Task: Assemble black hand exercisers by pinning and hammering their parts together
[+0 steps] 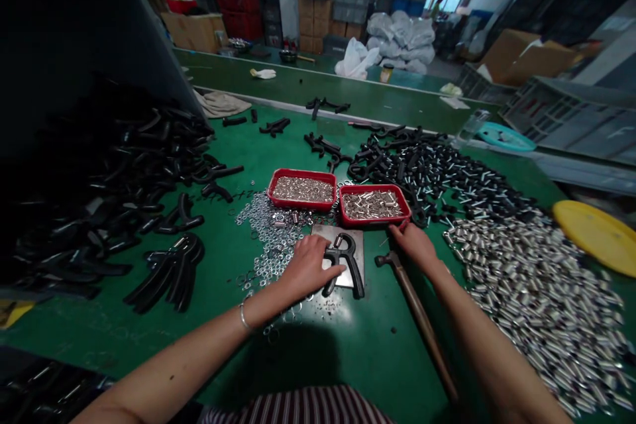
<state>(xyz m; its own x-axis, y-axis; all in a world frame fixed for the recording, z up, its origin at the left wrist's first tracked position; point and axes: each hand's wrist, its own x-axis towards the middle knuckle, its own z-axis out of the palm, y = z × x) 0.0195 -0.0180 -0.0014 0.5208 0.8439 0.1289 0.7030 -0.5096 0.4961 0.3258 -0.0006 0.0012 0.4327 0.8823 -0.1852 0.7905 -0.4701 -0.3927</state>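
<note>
My left hand (311, 262) is closed on a black spring clamp (352, 264) that lies on a square metal plate (358, 246). A small shiny coil shows between the clamp's jaws. My right hand (416, 242) is at the front right corner of a red tray of metal pins (403, 211), with thumb and fingers pinched together. A thin sliver seems to stick out of that pinch, too small to name. A hammer (415, 298) with a wooden handle lies just below my right hand, apart from it.
Another red tray (303, 204) holds small rivet-like pieces. Loose metal rings (271, 238) lie left of the plate. Black clamp parts (169, 165) spill from a large bin at left. Metal springs (536, 291) are heaped at right, near a yellow lid (596, 235).
</note>
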